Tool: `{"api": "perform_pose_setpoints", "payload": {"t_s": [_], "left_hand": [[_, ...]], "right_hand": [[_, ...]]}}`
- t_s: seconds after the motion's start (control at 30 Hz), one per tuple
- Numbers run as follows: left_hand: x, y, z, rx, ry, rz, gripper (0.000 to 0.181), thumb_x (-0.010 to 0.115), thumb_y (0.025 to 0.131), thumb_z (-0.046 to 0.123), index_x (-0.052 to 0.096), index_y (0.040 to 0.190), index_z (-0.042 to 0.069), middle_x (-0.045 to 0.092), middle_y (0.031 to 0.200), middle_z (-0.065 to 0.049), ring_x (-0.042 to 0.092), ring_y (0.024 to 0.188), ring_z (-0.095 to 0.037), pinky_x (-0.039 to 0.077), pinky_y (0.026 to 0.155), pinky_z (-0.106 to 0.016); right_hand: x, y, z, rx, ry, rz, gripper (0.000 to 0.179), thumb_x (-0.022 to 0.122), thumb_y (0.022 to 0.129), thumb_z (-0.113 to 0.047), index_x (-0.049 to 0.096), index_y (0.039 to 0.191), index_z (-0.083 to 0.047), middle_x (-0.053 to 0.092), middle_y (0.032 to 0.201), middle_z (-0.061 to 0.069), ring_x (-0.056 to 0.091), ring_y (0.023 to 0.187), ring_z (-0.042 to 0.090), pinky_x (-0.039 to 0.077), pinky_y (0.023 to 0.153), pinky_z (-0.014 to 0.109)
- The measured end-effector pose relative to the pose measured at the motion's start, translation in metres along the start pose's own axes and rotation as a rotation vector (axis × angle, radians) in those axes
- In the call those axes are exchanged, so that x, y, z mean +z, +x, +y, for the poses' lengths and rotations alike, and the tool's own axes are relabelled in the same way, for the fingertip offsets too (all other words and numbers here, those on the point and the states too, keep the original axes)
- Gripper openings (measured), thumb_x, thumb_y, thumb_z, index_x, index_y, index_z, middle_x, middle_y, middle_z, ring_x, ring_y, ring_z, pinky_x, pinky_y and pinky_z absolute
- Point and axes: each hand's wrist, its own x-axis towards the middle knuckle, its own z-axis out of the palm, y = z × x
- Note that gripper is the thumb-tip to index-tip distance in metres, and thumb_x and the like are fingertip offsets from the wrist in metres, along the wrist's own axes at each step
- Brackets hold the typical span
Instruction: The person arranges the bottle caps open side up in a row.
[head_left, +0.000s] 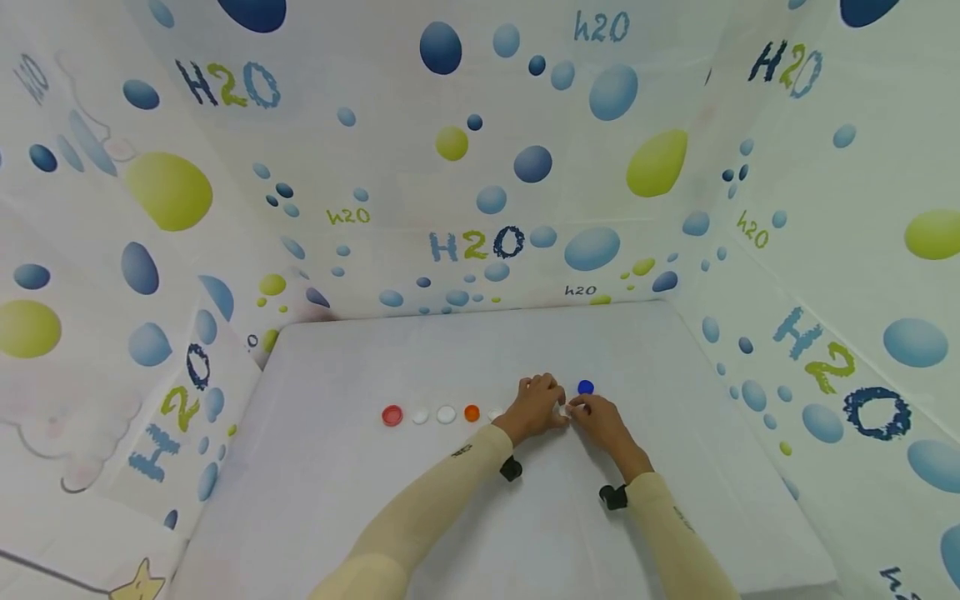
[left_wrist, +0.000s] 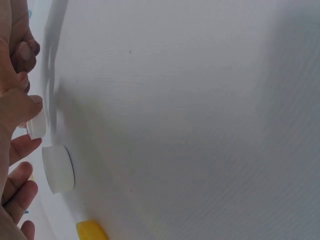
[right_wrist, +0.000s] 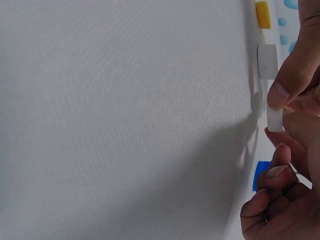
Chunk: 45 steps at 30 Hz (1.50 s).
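My left hand (head_left: 534, 406) and right hand (head_left: 602, 423) meet over the right part of the table. Between their fingertips is a small white bottle cap (head_left: 564, 411), pinched by both hands. In the right wrist view the white cap shows edge-on, with a thumb (right_wrist: 282, 95) on its upper end. Just past my right fingers stands a blue cap (head_left: 586, 387), partly covered by them in the right wrist view. Beside my left wrist another white cap (head_left: 495, 413) is partly hidden; in the left wrist view it stands below the hands.
A row of caps runs leftward across the white table (head_left: 337, 500): an orange-yellow cap (head_left: 472, 412), two white caps and, at the far left, a red cap (head_left: 392, 415). Patterned sheets (head_left: 397, 167) hang around the table's back and sides. A small black camera sits on each wrist.
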Motion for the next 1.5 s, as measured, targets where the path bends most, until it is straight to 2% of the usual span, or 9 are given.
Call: {"api": "perform_pose_setpoints", "payload": {"t_s": [0.27, 0.5, 1.03, 1.27, 1.5], "left_hand": [[0.006, 0.001, -0.004, -0.001, 0.046, 0.016, 0.030, 0.070, 0.100, 0.047, 0.073, 0.115, 0.022, 0.059, 0.124, 0.001, 0.055, 0.118, -0.019, 0.039, 0.110, -0.047], [0.008, 0.001, -0.004, -0.013, 0.068, 0.019, 0.032, 0.069, 0.100, 0.051, 0.072, 0.116, 0.023, 0.059, 0.123, 0.002, 0.055, 0.116, -0.018, 0.040, 0.109, -0.045], [0.001, -0.001, -0.002, -0.031, 0.052, -0.017, 0.036, 0.077, 0.095, 0.048, 0.071, 0.118, 0.022, 0.060, 0.126, 0.000, 0.055, 0.120, -0.019, 0.039, 0.110, -0.045], [0.003, 0.004, -0.003, -0.035, 0.027, -0.027, 0.042, 0.073, 0.095, 0.056, 0.069, 0.121, 0.023, 0.059, 0.129, 0.001, 0.053, 0.122, -0.019, 0.036, 0.111, -0.046], [-0.003, 0.012, -0.003, -0.036, -0.031, -0.005, 0.035, 0.068, 0.101, 0.043, 0.067, 0.126, 0.020, 0.059, 0.129, -0.002, 0.053, 0.122, -0.020, 0.036, 0.112, -0.047]], "right_hand": [[0.002, 0.001, 0.003, -0.062, -0.033, -0.031, 0.027, 0.068, 0.101, -0.011, 0.073, 0.123, 0.003, 0.064, 0.088, 0.008, 0.054, 0.080, 0.019, 0.045, 0.073, 0.034], [-0.001, -0.001, 0.003, -0.063, -0.018, -0.061, 0.030, 0.071, 0.100, -0.012, 0.072, 0.126, 0.003, 0.061, 0.089, 0.008, 0.053, 0.082, 0.020, 0.045, 0.075, 0.034], [0.000, 0.000, 0.004, -0.077, -0.055, -0.047, 0.030, 0.072, 0.099, -0.011, 0.073, 0.126, 0.003, 0.061, 0.093, 0.010, 0.054, 0.085, 0.021, 0.048, 0.077, 0.036], [-0.006, -0.002, 0.004, -0.065, -0.040, 0.002, 0.028, 0.070, 0.100, -0.011, 0.074, 0.123, 0.004, 0.063, 0.093, 0.011, 0.057, 0.084, 0.021, 0.049, 0.075, 0.035], [-0.012, 0.003, 0.007, -0.090, -0.066, 0.123, 0.029, 0.070, 0.101, -0.014, 0.072, 0.123, 0.004, 0.060, 0.090, 0.012, 0.056, 0.081, 0.022, 0.046, 0.070, 0.033]]}}
